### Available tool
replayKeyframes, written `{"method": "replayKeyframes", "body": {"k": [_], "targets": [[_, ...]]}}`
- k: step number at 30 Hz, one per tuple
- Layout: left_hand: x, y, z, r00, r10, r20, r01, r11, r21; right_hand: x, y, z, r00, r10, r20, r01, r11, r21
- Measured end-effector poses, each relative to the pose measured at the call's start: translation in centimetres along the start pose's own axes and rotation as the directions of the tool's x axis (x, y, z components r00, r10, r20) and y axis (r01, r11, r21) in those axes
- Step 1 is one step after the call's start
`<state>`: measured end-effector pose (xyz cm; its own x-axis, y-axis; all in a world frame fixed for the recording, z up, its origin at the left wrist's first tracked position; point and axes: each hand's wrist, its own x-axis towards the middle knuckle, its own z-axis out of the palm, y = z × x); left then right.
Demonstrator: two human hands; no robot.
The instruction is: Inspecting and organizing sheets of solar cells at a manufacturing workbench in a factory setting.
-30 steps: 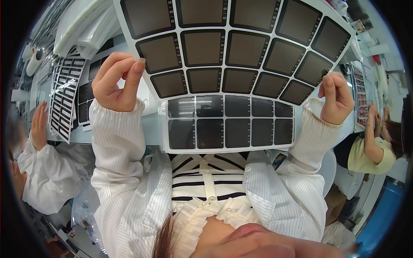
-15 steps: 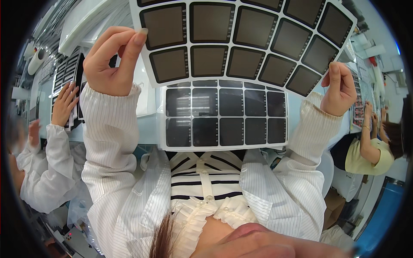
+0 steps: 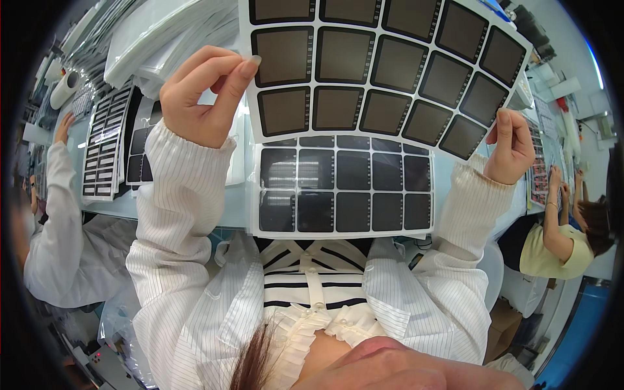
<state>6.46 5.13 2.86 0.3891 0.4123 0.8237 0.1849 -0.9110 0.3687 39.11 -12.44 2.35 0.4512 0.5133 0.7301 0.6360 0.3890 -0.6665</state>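
a white sheet of dark square panels (image 3: 383, 71) is held up above the table | left hand (image 3: 205, 97) pinches its left edge | right hand (image 3: 510, 146) pinches its right corner | second sheet (image 3: 344, 188) lies flat beneath

A pale desk (image 3: 195, 214) is seen centrally; blue floor (image 3: 572, 344) is glimpsed at four o'clock, under bright, even light.

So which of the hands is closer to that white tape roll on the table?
Left. The left hand grips the lifted sheet's edge, nearer the white tape roll; the right hand is far across.
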Motion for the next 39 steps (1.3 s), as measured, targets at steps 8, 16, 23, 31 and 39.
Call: {"method": "replayKeyframes", "body": {"k": [8,16,23,31,39], "targets": [[0.4,-1.9,1.4,0.981,-0.189,0.039,0.189,0.982,-0.002,1.7,-0.2,1.2,0.987,0.156,0.025,-0.153,0.984,-0.094],[2.1,-7.1,6.4,0.684,-0.575,0.449,0.618,0.784,0.062,6.0,3.6,3.0,0.882,0.398,0.251,-0.314,0.895,-0.315],[4.0,-12.5,10.9,0.639,-0.652,0.408,0.619,0.751,0.229,10.0,10.5,5.7,0.877,0.435,0.202,-0.354,0.871,-0.34],[3.7,-15.0,13.0,0.6,-0.714,0.361,0.62,0.7,0.354,9.5,17.4,8.7,0.827,0.514,0.227,-0.43,0.839,-0.334],[2.8,-16.1,12.8,0.617,-0.713,0.332,0.573,0.697,0.431,8.6,18.6,9.0,0.77,0.594,0.234,-0.51,0.793,-0.334]]}}
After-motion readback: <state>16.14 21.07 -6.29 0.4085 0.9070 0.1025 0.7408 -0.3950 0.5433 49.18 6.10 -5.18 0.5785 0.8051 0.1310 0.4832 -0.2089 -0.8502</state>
